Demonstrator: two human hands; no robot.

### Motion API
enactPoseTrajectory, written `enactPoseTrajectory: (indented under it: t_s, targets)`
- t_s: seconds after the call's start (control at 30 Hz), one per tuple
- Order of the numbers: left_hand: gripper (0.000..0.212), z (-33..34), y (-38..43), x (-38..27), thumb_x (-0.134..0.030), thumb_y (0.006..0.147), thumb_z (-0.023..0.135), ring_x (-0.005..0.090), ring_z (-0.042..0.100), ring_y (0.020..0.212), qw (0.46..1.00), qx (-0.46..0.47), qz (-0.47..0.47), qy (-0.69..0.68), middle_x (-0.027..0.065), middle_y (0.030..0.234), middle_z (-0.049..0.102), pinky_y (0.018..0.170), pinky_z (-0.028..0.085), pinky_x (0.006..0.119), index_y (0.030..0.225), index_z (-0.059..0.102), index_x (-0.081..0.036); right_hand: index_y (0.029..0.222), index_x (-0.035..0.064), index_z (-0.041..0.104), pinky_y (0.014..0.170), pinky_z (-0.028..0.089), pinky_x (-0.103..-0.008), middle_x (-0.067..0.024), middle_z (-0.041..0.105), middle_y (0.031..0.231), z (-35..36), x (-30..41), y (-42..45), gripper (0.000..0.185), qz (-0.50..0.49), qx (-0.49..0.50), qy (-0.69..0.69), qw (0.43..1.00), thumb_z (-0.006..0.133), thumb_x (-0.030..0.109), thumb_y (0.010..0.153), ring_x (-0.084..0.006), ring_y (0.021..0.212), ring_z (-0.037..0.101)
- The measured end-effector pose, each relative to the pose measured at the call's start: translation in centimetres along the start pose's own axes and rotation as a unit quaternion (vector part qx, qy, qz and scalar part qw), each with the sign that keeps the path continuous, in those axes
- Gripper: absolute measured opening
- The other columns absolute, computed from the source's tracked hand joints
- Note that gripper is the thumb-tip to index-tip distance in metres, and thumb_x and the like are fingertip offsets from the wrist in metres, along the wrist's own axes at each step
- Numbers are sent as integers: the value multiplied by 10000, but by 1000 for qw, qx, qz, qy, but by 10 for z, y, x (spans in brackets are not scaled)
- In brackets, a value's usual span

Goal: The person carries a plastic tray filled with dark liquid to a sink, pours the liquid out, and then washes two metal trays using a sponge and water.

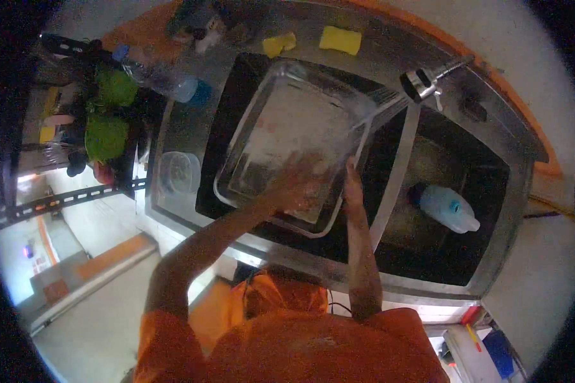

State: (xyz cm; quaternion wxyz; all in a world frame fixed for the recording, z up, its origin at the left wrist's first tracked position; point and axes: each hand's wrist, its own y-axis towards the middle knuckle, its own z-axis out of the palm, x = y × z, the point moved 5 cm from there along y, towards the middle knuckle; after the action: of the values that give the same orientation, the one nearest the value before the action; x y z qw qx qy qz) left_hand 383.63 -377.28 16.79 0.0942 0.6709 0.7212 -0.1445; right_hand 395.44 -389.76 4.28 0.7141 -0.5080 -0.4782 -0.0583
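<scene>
A clear rectangular tray [268, 134] lies in the left basin of a double sink, with water in it. My left hand [302, 184] is blurred over the lower part of the tray, fingers spread, holding nothing I can make out. At the tray's right rim is my right hand [352, 182], its fingers upright along the edge; the far side of its grip is hidden. Water sprays from the metal faucet head [418, 85] into the tray's upper right corner.
A whitish plastic bottle [448, 208] lies in the right basin. Yellow sponges [340, 40] rest on the back ledge. At the left are a clear plastic container [178, 172], a clear bottle [153, 76] and green items [106, 136] on a rack. The divider [396, 177] separates both basins.
</scene>
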Motion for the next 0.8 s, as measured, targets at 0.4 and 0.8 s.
enactPoseTrajectory:
  t_s: [0.4, 0.8]
  targets:
    - [754, -141, -48, 64, -361, 799, 619, 379, 215, 1297, 892, -219, -344, 195, 249, 1377, 260, 1022, 255, 479, 1391, 251, -73, 1408, 75, 234, 1067, 219, -388, -98, 265, 1438, 24, 7, 57, 789, -90, 194, -89, 973, 379, 621, 857, -251, 1301, 278]
    - [333, -130, -117, 66, -302, 816, 640, 138, 501, 631, 600, -472, -476, -437, 23, 772, 492, 543, 436, 296, 964, 539, -22, 1265, 53, 460, 961, 365, -395, -131, 524, 1205, 78, 101, 18, 713, -40, 256, -19, 966, 535, 590, 802, -271, 1097, 495]
